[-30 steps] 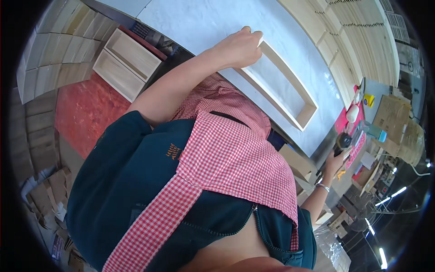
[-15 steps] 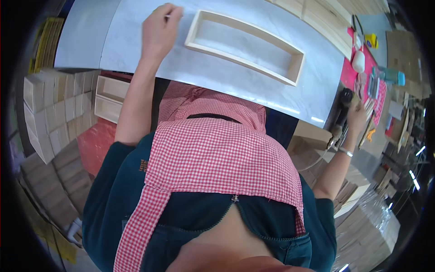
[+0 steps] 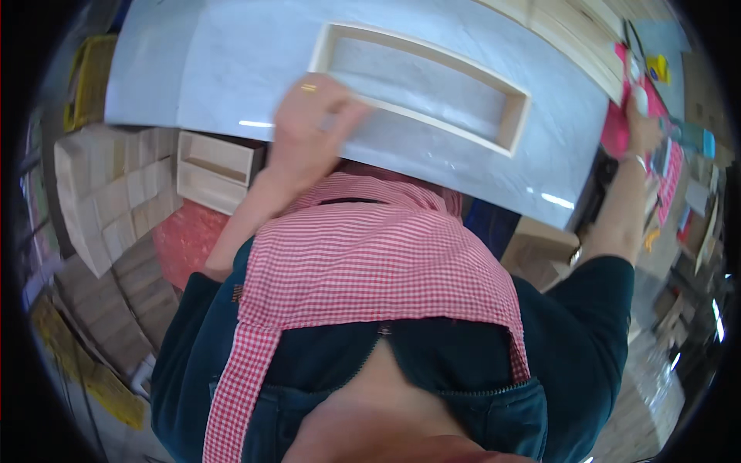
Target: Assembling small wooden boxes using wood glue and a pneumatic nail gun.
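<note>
A shallow rectangular pale wood frame (image 3: 432,116) lies on the pale marbled table (image 3: 224,73); the tabletop shows through its middle. My left hand (image 3: 315,116), a ring on one finger, is at the frame's near left corner and overlaps it. Its fingers are curled, with a small pale bit between them, too blurred to name. Far to the right, my right hand (image 3: 645,133) reaches a white bottle (image 3: 639,99) on a red-pink cloth. The fingertips meet the bottle's near end; whether they grip it cannot be seen.
Wooden strips or panels (image 3: 571,38) lie along the table's far right edge. A yellow object (image 3: 658,68) and a teal container (image 3: 698,142) are beyond my right hand. Stacked wooden boxes (image 3: 116,193) stand at left, beside small open boxes (image 3: 212,168) on a red surface (image 3: 193,235).
My left hand has come down and right, from beyond the frame's left end to its near left corner. My right hand has moved farther out, up to the white bottle.
</note>
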Available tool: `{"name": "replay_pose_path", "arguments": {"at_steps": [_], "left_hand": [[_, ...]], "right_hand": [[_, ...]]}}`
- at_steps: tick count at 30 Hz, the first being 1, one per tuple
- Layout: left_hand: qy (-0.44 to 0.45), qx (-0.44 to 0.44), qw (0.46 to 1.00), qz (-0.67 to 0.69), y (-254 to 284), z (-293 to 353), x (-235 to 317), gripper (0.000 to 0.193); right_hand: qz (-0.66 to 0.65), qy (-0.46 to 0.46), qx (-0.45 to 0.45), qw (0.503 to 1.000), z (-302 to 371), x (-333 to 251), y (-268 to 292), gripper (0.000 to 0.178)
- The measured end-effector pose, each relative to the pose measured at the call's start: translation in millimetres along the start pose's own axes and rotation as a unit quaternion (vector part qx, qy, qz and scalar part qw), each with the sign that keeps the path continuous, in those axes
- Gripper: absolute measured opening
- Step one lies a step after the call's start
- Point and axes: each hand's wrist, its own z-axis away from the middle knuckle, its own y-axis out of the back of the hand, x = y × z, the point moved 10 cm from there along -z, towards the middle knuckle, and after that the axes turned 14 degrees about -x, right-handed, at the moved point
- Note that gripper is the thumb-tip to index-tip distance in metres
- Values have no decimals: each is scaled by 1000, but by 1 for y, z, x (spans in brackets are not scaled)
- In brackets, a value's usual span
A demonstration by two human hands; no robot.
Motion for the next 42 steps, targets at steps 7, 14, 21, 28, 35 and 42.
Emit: {"name": "replay_pose_path", "arguments": {"at_steps": [7,14,21,28,35,42], "left_hand": [[-137,-145,963,-182,-96,-2,32,23],[-104,-136,969,-180,-106,7,23,28],[-194,-55,960,-195,-100,29,39,36],[-204,-81,963,-154,-114,55,16,62],[-222,-46,959,-168,-112,55,18,46],[-226,-45,957,-175,-109,55,20,44]], "right_hand": [[-185,86,-98,974,-39,68,-48,79],[-742,171,7,648,167,-6,80,51],[-747,282,-48,600,309,-88,92,44],[-628,365,-219,652,441,-192,84,53],[-511,513,-167,669,474,-230,104,55],[-503,537,-192,649,477,-249,102,58]]}}
